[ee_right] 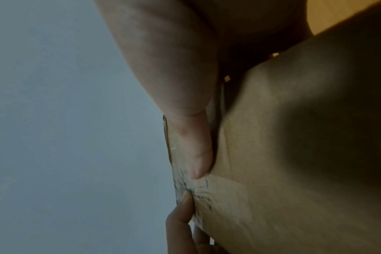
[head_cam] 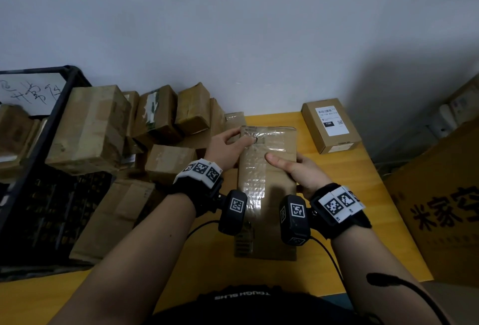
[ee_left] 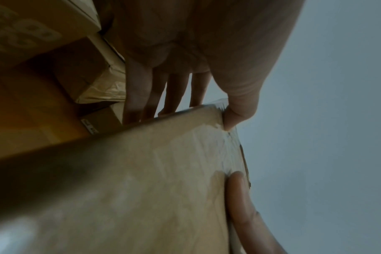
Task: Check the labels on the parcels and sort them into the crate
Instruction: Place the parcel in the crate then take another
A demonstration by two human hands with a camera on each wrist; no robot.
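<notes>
A flat brown cardboard parcel [head_cam: 268,169], taped along its middle, is held above the yellow table [head_cam: 357,195] in both hands. My left hand [head_cam: 233,140] grips its far left corner, thumb on the taped top face and fingers behind it. My right hand [head_cam: 290,166] holds its right edge with the thumb laid across the top. In the left wrist view the parcel [ee_left: 141,180] fills the lower frame, with the left thumb [ee_left: 235,111] on its corner. The right wrist view shows the right thumb [ee_right: 196,151] pressed on the parcel [ee_right: 294,163]. No label shows on this face. The black crate [head_cam: 59,107] stands at the left.
Several brown parcels [head_cam: 160,114] are piled between the crate and the wall. A small box with a white printed label [head_cam: 330,123] lies at the table's far right. A large printed carton [head_cam: 440,208] stands off the right edge.
</notes>
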